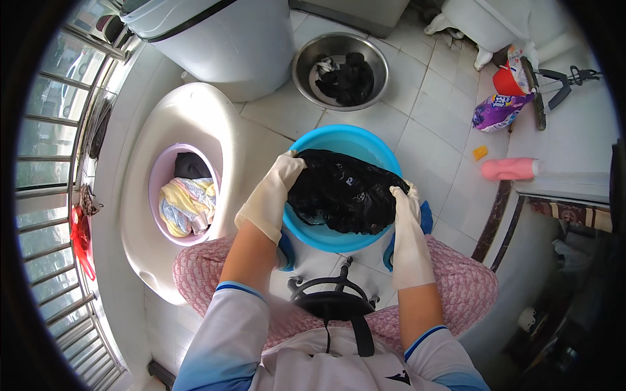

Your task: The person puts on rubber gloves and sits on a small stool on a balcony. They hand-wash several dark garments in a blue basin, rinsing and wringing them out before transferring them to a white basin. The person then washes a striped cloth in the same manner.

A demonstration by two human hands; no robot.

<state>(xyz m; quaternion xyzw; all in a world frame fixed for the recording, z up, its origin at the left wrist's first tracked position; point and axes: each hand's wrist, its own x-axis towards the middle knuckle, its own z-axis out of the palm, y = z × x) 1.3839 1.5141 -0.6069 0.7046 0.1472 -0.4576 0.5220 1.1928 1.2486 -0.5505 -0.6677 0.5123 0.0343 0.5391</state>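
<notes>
Both my hands wear long cream rubber gloves. Between them a wet black garment (pixel 347 190) is spread over a light blue plastic basin (pixel 318 242) on the floor. My left hand (pixel 291 168) grips the garment's upper left edge, its fingertips partly hidden. At the right edge, my right hand (pixel 403 193) pinches the cloth near the basin's rim. Water shows in the basin behind and below the garment. A steel basin (pixel 303 80) beyond holds dark wet cloths (pixel 352 80). On my left, a pale purple tub (pixel 152 195) holds yellow, blue and dark cloths (pixel 188 203).
The purple tub stands in a white bathtub-like basin (pixel 134 195). A large grey bin (pixel 234 49) stands behind it. Right are a pink bottle (pixel 508 168), a purple pouch (pixel 499 112), a red container (pixel 508 82) and yellow soap (pixel 480 152). A black wheeled stool (pixel 335 303) is beneath me.
</notes>
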